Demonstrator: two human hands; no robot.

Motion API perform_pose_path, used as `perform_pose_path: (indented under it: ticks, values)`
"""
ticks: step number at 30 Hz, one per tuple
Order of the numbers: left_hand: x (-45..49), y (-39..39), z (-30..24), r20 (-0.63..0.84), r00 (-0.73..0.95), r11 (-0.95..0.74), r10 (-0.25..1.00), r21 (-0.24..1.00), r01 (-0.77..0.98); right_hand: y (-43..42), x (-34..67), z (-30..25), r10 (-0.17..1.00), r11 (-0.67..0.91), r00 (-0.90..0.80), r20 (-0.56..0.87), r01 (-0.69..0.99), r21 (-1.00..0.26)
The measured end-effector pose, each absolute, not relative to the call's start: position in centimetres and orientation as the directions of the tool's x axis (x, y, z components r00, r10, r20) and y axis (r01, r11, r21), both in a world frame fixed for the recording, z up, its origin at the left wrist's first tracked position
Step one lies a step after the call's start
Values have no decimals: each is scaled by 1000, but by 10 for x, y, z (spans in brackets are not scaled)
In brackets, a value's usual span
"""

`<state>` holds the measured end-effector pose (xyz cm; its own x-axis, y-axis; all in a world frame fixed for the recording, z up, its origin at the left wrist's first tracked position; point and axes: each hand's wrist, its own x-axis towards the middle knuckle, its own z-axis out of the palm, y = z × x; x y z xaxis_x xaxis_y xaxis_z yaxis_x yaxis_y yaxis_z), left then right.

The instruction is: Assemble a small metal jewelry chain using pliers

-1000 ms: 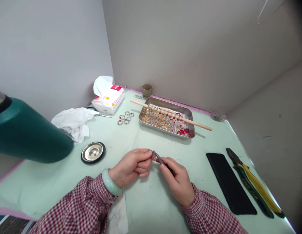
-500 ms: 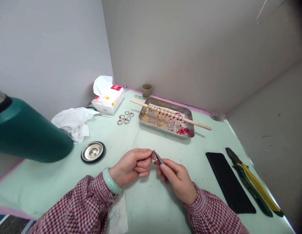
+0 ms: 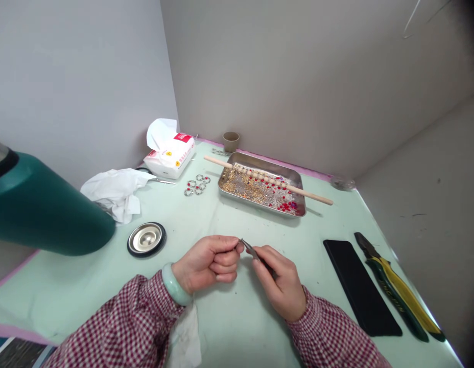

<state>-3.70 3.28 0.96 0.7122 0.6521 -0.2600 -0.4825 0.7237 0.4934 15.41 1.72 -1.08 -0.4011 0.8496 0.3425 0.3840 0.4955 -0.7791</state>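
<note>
My left hand (image 3: 210, 259) is closed, thumb and forefinger pinched together on something too small to make out. A green bangle (image 3: 175, 284) circles that wrist. My right hand (image 3: 281, 281) grips slim metal tweezers (image 3: 251, 250), whose tips meet the left fingertips. Beyond both hands lies a metal tray (image 3: 260, 206) of gold, clear and red beads (image 3: 244, 190). Across its rim rests a wooden stick (image 3: 313, 197) with small beaded pieces around its middle. Several beaded rings (image 3: 198, 187), each with red beads, lie left of the tray.
A green bottle (image 3: 49, 204) leans in at left near a round metal lid (image 3: 146, 239). Behind are crumpled tissue (image 3: 116, 189), a tissue pack (image 3: 170, 156) and a small cup (image 3: 231, 142). To the right lie a black flat case (image 3: 361, 286) and yellow-green pliers (image 3: 401, 289).
My right hand has turned slightly, and the tweezers show more of their length, with the tips lower. The left hand stays nearly in place.
</note>
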Motion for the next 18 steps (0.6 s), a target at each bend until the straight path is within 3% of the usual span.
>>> perform_pose_path:
  ticks: [5, 10, 13, 18]
  values:
    - [-37, 31, 11, -265, 704, 710, 659, 527, -467, 20, 161, -10, 732, 680, -437, 522, 507, -529]
    - [-36, 30, 13, -286, 674, 684, 681, 578, -445, 22, 165, -10, 658, 719, -445, 607, 610, -333]
    - [-35, 30, 13, -279, 640, 641, 716, 626, -444, 21, 162, -11, 689, 702, -420, 590, 588, -401]
    - [-33, 27, 13, -276, 580, 573, 767, 701, -425, 19, 157, -11, 816, 567, -395, 423, 403, -718]
